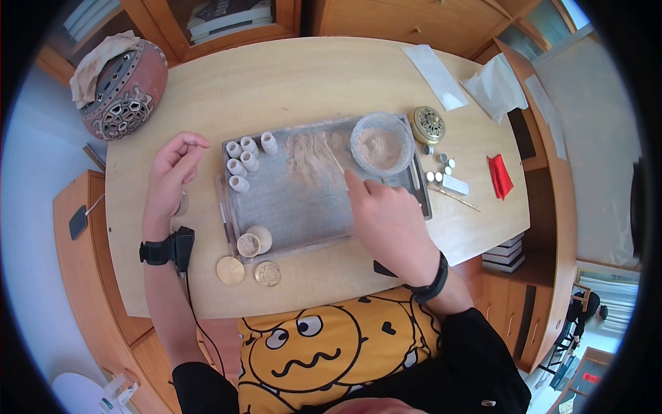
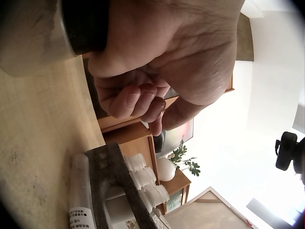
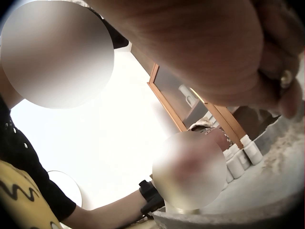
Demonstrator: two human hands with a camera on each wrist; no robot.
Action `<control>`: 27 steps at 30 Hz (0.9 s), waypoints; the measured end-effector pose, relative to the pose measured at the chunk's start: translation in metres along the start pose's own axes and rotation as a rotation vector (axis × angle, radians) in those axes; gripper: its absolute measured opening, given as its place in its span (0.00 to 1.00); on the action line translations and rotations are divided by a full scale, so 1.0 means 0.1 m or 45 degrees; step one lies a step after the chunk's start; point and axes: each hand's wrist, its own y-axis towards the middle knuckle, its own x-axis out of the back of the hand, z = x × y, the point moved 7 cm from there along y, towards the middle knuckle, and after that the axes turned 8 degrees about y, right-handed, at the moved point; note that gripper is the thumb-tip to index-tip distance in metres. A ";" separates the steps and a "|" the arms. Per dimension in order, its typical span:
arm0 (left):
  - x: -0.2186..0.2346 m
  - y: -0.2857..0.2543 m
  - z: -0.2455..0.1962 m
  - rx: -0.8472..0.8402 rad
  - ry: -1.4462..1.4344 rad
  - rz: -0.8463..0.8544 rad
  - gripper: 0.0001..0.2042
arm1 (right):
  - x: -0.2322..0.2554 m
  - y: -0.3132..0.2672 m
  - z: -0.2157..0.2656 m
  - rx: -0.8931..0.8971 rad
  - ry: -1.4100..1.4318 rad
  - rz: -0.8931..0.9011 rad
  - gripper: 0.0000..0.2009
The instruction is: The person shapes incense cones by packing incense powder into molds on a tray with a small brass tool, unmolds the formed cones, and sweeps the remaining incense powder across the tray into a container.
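My right hand is over the right part of a grey tray, fingers curled around a thin stick. The stick slants over a spread of pale brown powder; in the right wrist view a brass-coloured end shows between the fingers. A translucent bowl of the same powder stands at the tray's back right. My left hand is left of the tray, fingers loosely curled; the left wrist view shows nothing in it. Several white bottles without caps stand in the tray's back left corner.
A cream jar of powder is at the tray's front left, with two brass-coloured discs before it. Right of the bowl are a pierced brass burner, small white caps and a red pouch. A cloth-topped pot stands back left.
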 end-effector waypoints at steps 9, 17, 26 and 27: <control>0.01 0.01 0.02 0.003 0.018 -0.008 0.06 | 0.24 -0.28 -0.35 -0.166 0.028 -0.055 0.20; 0.00 0.01 0.02 0.013 -0.004 -0.010 0.06 | 0.19 -0.28 -0.42 -0.244 0.059 0.068 0.18; 0.00 0.00 0.01 0.013 -0.034 0.007 0.07 | 0.04 -0.30 0.15 0.176 0.169 0.185 0.18; -0.01 -0.01 0.00 0.009 -0.032 0.008 0.07 | -0.01 -0.28 0.18 0.181 0.170 0.189 0.18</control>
